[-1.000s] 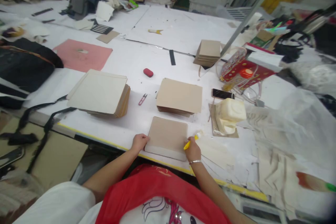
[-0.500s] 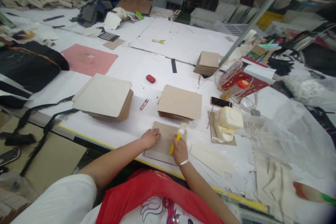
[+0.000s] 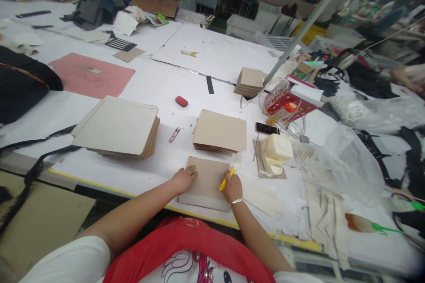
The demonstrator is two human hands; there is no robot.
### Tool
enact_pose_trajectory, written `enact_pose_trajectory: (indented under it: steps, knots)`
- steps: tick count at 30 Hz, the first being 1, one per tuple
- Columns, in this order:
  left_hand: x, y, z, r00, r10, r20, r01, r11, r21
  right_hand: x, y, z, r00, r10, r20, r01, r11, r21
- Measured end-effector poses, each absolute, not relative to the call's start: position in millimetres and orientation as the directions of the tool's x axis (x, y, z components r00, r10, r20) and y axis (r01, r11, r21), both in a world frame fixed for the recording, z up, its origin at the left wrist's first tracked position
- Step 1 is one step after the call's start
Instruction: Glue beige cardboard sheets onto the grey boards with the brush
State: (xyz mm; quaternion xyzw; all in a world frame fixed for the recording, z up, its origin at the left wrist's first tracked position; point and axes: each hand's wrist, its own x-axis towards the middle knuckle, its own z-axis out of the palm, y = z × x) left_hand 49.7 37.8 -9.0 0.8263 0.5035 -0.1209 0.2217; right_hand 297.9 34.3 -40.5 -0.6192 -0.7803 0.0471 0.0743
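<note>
A grey-beige board (image 3: 207,185) lies flat at the table's near edge. My left hand (image 3: 185,180) rests on the board's left edge, open, its fingers laid flat on the surface. At the board's right edge, my right hand (image 3: 233,189) is closed around a small brush with a yellow handle (image 3: 223,184); its pale bristle end points away from me. Just beyond the board sits a stack of beige boards (image 3: 220,130). To the right, a cut-open whitish plastic container (image 3: 278,148) stands on a piece of card.
A taller stack of boards (image 3: 116,126) is at left, with pink thread snips (image 3: 174,134) and a red oval case (image 3: 181,101) beside it. A phone (image 3: 267,128), a red bag (image 3: 300,104) and clear plastic (image 3: 345,163) lie to the right. A slanted metal pole (image 3: 299,35) rises behind.
The brush in my right hand has shifted toward the board's right edge. My left hand stays on the left edge. The whole view has swung somewhat to the right.
</note>
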Motion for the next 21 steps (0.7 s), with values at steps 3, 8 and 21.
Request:
enact_pose_trajectory:
  steps: [3,8,21]
  knots:
    - [53,29,-11,0.517,0.791,-0.327,0.855,-0.463,0.233,299,34,-13,-0.114,0.993,0.03,0.935,0.118,-0.335]
    - [69,10,-16,0.513,0.809,-0.288,0.857,-0.462,0.23,225,51,15,-0.048,0.987,-0.151,0.488,-0.109,-0.866]
    - [87,0,-15,0.495,0.811,-0.311,0.868,-0.474,0.146,329,49,-3,0.409,0.824,-0.392,0.136,-0.48,-0.867]
